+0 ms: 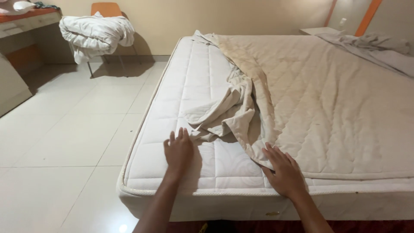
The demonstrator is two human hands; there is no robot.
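A white quilted mattress (189,82) fills the middle and right of the view. A beige quilted pad (327,99) covers most of it, with its left edge folded back and bunched (228,112). My left hand (178,151) lies flat, fingers apart, on the bare mattress just short of the bunched fabric. My right hand (284,172) rests palm down on the pad's near corner, close to the mattress's front edge. Neither hand grips anything.
An orange chair (105,9) at the back left carries a heap of white bedding (95,34). A desk (26,21) stands at far left. Pale floor tiles (64,138) spread left of the bed. Crumpled grey sheets (371,45) lie at the far right.
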